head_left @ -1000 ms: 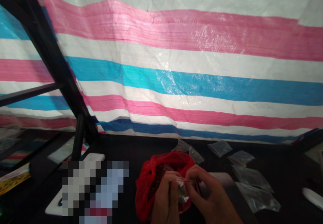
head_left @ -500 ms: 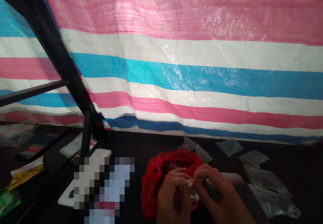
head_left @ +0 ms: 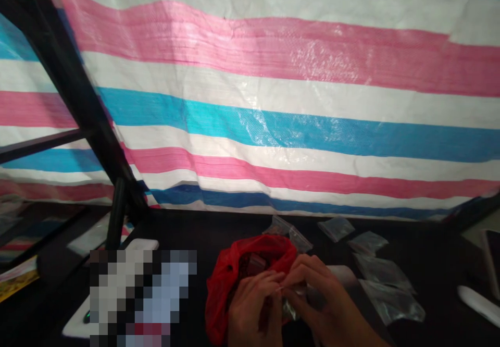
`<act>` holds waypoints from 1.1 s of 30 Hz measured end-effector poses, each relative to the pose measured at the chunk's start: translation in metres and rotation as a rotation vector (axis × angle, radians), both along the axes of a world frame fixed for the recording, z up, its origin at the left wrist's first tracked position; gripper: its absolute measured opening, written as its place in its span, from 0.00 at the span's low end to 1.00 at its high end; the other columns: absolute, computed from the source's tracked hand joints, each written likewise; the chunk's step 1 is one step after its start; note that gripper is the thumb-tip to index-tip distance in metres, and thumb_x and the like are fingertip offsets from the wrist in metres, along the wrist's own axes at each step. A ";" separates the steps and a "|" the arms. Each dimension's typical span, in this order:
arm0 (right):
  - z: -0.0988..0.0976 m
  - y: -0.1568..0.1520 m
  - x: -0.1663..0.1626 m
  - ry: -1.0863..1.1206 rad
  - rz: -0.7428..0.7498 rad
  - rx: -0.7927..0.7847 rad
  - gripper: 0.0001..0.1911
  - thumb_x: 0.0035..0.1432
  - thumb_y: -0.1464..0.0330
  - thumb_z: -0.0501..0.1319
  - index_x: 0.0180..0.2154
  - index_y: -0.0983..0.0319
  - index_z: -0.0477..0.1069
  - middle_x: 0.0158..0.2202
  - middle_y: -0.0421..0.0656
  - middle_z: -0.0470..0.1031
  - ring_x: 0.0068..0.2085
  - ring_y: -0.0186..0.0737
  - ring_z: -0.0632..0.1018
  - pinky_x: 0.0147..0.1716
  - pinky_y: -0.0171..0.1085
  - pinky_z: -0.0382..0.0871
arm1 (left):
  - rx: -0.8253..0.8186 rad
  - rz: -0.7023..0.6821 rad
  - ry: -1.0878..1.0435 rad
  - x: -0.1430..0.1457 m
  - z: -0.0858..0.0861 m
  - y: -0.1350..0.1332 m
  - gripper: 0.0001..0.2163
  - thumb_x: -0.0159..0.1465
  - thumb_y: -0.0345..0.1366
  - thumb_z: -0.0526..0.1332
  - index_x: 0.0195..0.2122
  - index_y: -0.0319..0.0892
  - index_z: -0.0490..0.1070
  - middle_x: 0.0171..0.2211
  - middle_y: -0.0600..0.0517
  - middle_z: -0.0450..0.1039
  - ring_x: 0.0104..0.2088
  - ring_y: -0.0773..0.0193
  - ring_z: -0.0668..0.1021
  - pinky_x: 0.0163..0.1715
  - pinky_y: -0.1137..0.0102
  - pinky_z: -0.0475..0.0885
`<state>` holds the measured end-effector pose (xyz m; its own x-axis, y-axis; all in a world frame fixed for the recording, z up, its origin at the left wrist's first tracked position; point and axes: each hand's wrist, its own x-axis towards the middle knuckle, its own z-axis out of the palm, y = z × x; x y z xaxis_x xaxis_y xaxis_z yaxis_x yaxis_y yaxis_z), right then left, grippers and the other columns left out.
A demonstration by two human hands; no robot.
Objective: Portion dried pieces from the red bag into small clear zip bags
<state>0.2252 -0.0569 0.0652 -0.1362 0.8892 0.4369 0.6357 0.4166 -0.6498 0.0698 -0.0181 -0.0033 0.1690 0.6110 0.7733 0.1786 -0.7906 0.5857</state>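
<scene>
Well, far left of the red bag (head_left: 221, 284) a black pole (head_left: 74, 91) slants up across the striped sheet (head_left: 273, 128) that hangs behind everything. Nearer the red bag, also on its left, a white board (head_left: 138, 245) lies on the dark table (head_left: 187, 227), mostly hidden under a blurred patch. The red bag itself sits crumpled and open at the top, with something dark inside that is too dim to make out. In front of the red bag, overlapping its right half, the left hand (head_left: 252, 310) is curled, its thumb and fingertips pinching the top edge of a small clear pouch (head_left: 291, 309). The right hand (head_left: 324, 305), just right of the red bag, pinches the same edge from the other side. The two hands meet there and the small clear pouch hangs between them, off the table. Further right of the red bag, clear packets (head_left: 380, 271) lie flat on the table in a loose scatter, and one more sits just behind the bag. Farthest right of the red bag lies a white stick-shaped thing (head_left: 478, 302), its kind unclear
</scene>
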 end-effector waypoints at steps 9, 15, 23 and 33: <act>0.005 0.009 0.048 0.003 -0.529 0.354 0.08 0.66 0.62 0.61 0.34 0.57 0.74 0.32 0.40 0.77 0.33 0.38 0.77 0.33 0.35 0.71 | 0.168 0.019 0.157 0.001 0.000 -0.001 0.19 0.67 0.24 0.54 0.57 0.41 0.70 0.53 0.45 0.80 0.54 0.58 0.81 0.50 0.66 0.78; -0.020 0.024 0.074 -0.041 -0.576 0.007 0.17 0.65 0.56 0.60 0.45 0.61 0.77 0.41 0.48 0.82 0.40 0.46 0.81 0.42 0.44 0.75 | 0.117 -0.003 0.374 0.004 -0.015 0.002 0.17 0.63 0.24 0.52 0.49 0.43 0.73 0.51 0.46 0.81 0.51 0.54 0.82 0.48 0.59 0.81; -0.029 0.025 0.058 -0.208 -0.248 -0.284 0.21 0.70 0.58 0.53 0.56 0.59 0.75 0.56 0.49 0.78 0.58 0.51 0.75 0.63 0.60 0.59 | 0.086 0.020 0.664 0.007 -0.039 -0.002 0.25 0.59 0.22 0.56 0.59 0.37 0.69 0.64 0.36 0.68 0.63 0.44 0.72 0.56 0.54 0.77; -0.014 0.051 0.119 -0.177 -0.375 -0.136 0.21 0.66 0.59 0.55 0.54 0.62 0.75 0.56 0.52 0.78 0.58 0.51 0.76 0.62 0.52 0.64 | 0.210 -0.180 0.523 -0.002 -0.005 0.000 0.26 0.59 0.21 0.55 0.58 0.42 0.68 0.66 0.38 0.64 0.66 0.50 0.68 0.59 0.57 0.74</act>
<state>0.3444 -0.0059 0.0516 0.1453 0.9392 0.3112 0.8331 0.0535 -0.5505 0.0683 -0.0184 -0.0082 0.6471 0.3806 0.6607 0.2541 -0.9246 0.2837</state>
